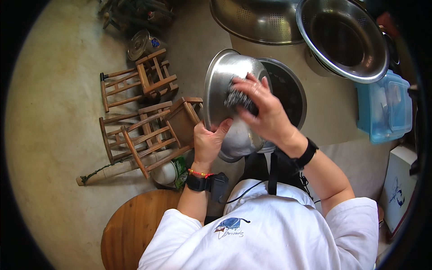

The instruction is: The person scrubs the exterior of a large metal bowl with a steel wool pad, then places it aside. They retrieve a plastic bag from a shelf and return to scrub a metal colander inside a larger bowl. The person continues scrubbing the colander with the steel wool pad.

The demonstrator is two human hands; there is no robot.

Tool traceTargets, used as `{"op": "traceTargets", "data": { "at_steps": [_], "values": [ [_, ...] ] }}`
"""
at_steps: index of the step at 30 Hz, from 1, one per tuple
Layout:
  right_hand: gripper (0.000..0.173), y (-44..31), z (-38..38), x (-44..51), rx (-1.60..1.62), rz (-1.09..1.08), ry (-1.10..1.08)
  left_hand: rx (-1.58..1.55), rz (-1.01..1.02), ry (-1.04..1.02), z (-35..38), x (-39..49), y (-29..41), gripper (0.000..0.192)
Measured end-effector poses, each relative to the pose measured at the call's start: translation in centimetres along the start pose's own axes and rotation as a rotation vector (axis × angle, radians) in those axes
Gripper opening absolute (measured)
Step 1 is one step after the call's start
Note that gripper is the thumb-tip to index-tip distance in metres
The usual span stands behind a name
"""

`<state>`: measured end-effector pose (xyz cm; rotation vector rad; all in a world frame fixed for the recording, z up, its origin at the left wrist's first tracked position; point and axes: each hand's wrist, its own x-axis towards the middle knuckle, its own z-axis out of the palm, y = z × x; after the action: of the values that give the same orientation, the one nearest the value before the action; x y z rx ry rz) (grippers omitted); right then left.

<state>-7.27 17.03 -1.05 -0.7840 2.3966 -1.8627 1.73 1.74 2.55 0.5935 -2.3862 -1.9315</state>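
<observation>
A stainless steel basin (221,74) is held tilted on its side, its outer wall turned toward my right. My left hand (210,140) grips its rim, the thumb lying on the outside. My right hand (266,111), slightly blurred, presses a dark steel wool scrubber (240,98) against the outer wall. Behind and partly hidden by the basin stands another round metal vessel (297,87) with a dark interior.
Big perforated metal colanders (260,25) and a metal bowl (371,60) stand at the top. At right are a blue lidded plastic box (364,111) and a white box (398,182). Several wooden stools (157,84) lie at left, above a round wooden tabletop (138,226).
</observation>
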Motion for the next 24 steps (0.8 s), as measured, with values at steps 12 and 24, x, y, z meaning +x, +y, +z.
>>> {"op": "traceTargets", "data": {
  "at_steps": [12, 24],
  "values": [
    [0.039, 1.5, 0.3, -1.2, 0.072, 0.156, 0.11, -0.036, -0.079, 0.063, -0.4, -0.4, -1.7, 0.025],
    [0.057, -0.7, -0.8, -4.1, -0.001, -0.044, -0.105, -0.106, -0.027, 0.083, -0.3, -0.1, -2.0, 0.028]
  ]
}}
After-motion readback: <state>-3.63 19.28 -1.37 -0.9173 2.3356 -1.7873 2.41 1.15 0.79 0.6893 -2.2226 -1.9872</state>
